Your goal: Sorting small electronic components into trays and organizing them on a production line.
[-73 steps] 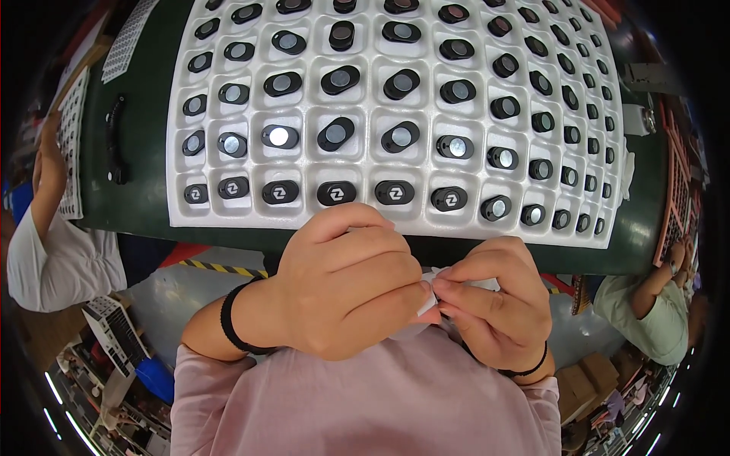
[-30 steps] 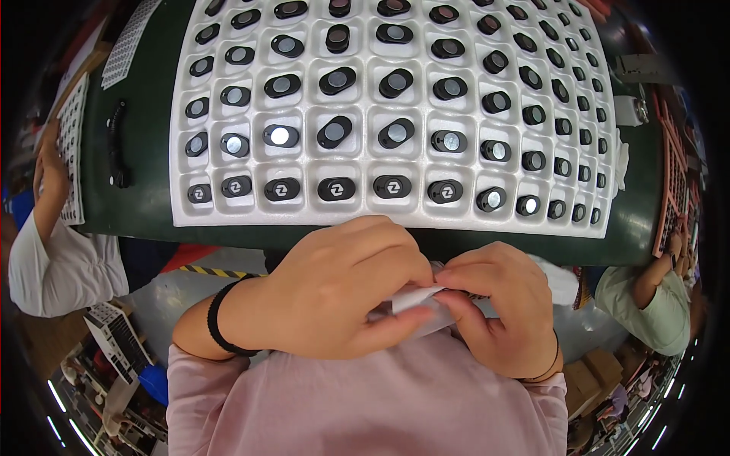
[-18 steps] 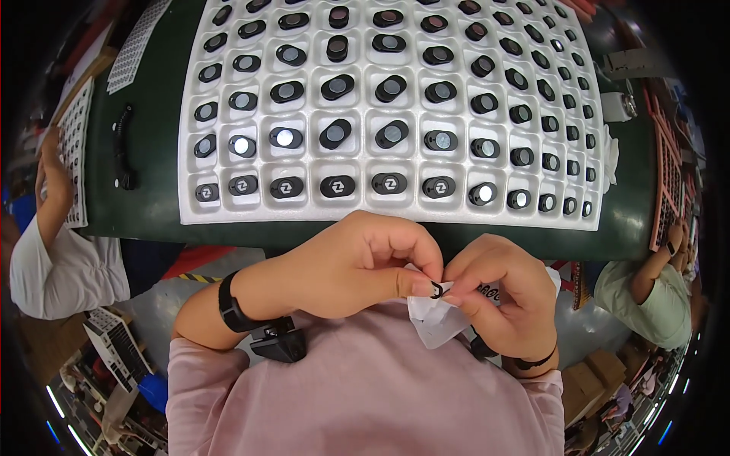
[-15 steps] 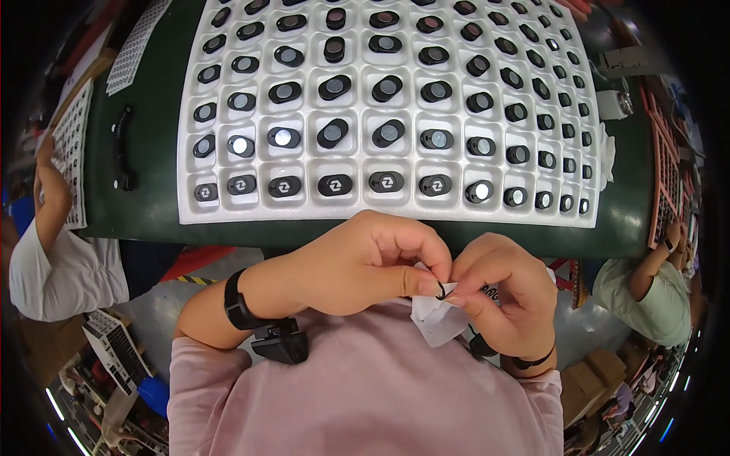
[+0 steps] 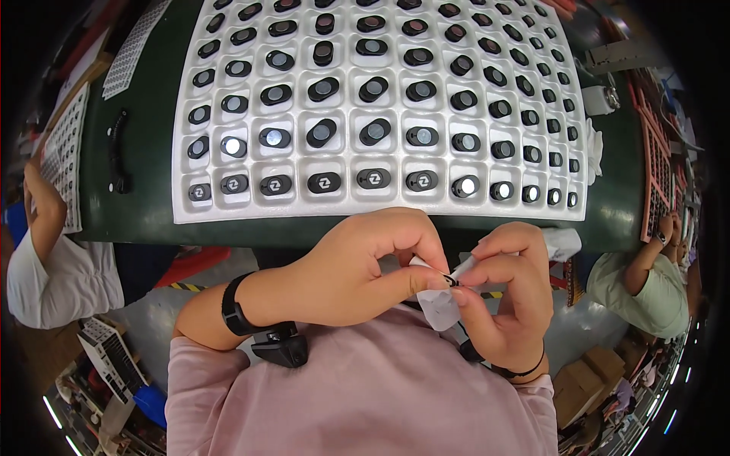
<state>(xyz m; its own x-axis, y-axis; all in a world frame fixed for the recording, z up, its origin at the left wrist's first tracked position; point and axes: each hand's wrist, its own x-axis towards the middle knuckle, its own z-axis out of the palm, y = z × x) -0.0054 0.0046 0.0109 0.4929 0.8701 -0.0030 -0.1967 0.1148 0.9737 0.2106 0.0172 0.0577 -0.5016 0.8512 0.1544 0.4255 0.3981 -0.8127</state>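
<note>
My left hand (image 5: 380,262) and my right hand (image 5: 513,296) meet in front of my chest, below the tray's near edge. Both are closed, thumbs and fingertips pinched together. Between the fingertips is a small, thin, curved black piece (image 5: 452,281), mostly covered by the fingers. A crumpled white cloth (image 5: 439,310) hangs from under my left thumb. Above them, a white foam tray (image 5: 380,209) holds rows of small oval black devices, one per compartment. Some devices (image 5: 325,182) show a white mark; others (image 5: 323,133) show a round grey or shiny disc.
The tray rests on a dark green table (image 5: 144,205). A black curved handle (image 5: 119,152) lies left of it, a white label sheet (image 5: 137,49) farther back. White material (image 5: 563,245) shows beyond my right hand. Co-workers are at left (image 5: 57,266) and right (image 5: 639,289).
My right hand has shifted slightly up, its fingers lifted and more spread around the black piece. The white material beyond it shows more. The tray appears slightly farther left.
</note>
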